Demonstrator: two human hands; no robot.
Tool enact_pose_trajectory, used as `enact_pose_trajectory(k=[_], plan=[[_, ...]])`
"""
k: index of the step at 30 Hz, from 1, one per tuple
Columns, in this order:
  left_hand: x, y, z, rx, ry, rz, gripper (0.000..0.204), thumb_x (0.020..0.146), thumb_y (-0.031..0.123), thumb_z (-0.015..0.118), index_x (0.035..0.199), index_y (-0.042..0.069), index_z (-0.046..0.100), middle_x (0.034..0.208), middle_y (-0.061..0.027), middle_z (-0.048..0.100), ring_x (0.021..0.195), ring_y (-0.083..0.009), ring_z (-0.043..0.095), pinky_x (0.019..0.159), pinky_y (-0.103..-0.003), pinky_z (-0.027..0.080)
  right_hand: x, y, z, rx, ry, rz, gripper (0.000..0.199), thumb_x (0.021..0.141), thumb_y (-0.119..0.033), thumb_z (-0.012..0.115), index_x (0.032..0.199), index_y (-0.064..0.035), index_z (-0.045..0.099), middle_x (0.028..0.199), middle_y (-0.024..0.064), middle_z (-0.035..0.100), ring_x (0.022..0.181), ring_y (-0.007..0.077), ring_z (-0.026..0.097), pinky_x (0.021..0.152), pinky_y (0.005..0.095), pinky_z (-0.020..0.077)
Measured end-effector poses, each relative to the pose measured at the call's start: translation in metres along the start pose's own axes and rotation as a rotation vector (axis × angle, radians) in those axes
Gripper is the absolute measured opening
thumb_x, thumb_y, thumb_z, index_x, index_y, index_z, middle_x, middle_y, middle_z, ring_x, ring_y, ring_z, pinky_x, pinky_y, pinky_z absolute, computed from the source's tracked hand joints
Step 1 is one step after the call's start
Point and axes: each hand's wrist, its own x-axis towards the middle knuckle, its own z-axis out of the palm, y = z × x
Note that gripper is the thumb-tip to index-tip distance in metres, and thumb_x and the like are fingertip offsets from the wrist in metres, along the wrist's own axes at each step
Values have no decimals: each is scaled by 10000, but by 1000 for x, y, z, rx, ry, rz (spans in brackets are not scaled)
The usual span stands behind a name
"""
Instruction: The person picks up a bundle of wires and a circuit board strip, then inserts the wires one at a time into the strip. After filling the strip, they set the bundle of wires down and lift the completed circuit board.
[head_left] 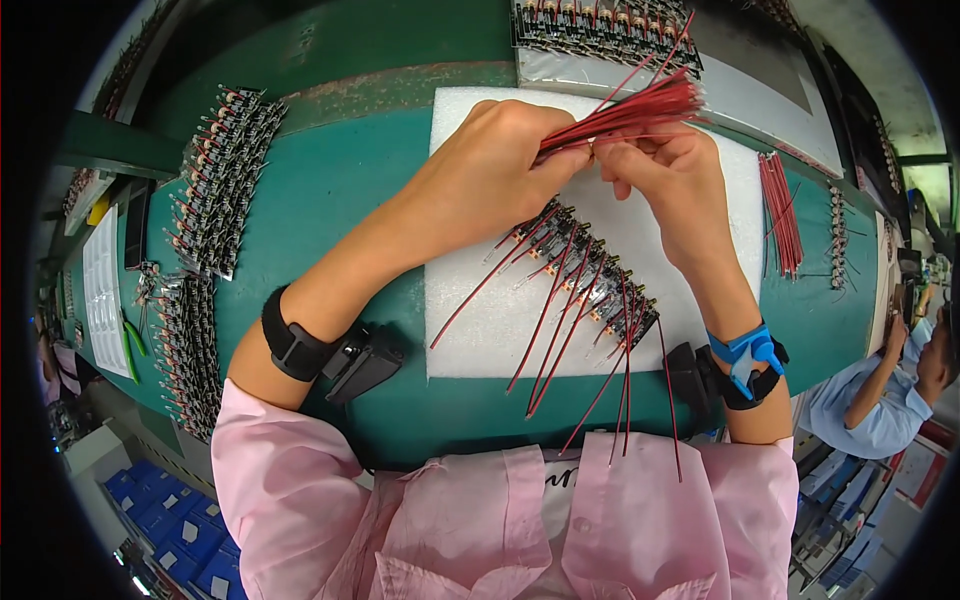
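Note:
A bundle of thin red wires [640,108] is gripped in my left hand [505,165], its ends fanning toward the upper right. Close beside it, my right hand [660,165] pinches at the wires with thumb and fingers together; a single strand seems to lie between them, though the fingertips partly hide it. Below both hands, a strip of small circuit boards [585,270] lies slantwise on a white foam sheet [480,340]. Several red and black wires hang from that strip toward me.
Stacked circuit boards [225,180] stand at the left, with green-handled pliers [132,340] nearby. More boards [610,28] sit on a white block [740,105] at the back. Another red wire bundle [781,215] lies right of the foam. A person in blue [865,400] is at far right.

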Motion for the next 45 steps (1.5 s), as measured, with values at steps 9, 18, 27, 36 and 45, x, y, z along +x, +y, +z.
enact_pose_trajectory(k=[9,18,27,36,45], plan=[[-3,1,-6,186,-10,92,138,673,83,533,655,-54,534,491,-189,446,439,-285,455,456,-347,360,-4,4,6,-148,-7,-102,113,711,-76,589,772,18,591,661,33,564,550,57,464,503,192,357],[9,-26,-15,-174,-9,-115,293,655,250,576,558,-12,487,453,-29,398,429,-100,370,413,-282,295,2,20,8,-257,-152,-81,88,729,-62,572,690,16,569,611,-32,534,564,17,438,517,170,346],[7,-34,-10,-191,89,-187,302,664,264,592,548,3,493,467,10,380,449,-70,349,408,-261,268,1,24,19,-423,-80,-41,127,735,-70,574,639,4,539,566,-36,501,514,5,418,461,158,329],[7,-36,-9,-210,98,-182,297,661,253,598,532,10,485,460,14,377,442,-68,344,401,-269,261,2,24,21,-454,-42,-38,129,733,-63,577,636,7,530,550,-31,492,487,6,412,426,154,311],[7,-37,-10,-208,95,-173,283,694,245,578,563,8,493,483,9,391,442,-72,345,399,-261,257,1,25,22,-538,-59,-128,107,722,-46,575,646,16,533,552,-26,490,494,14,403,439,168,319]])
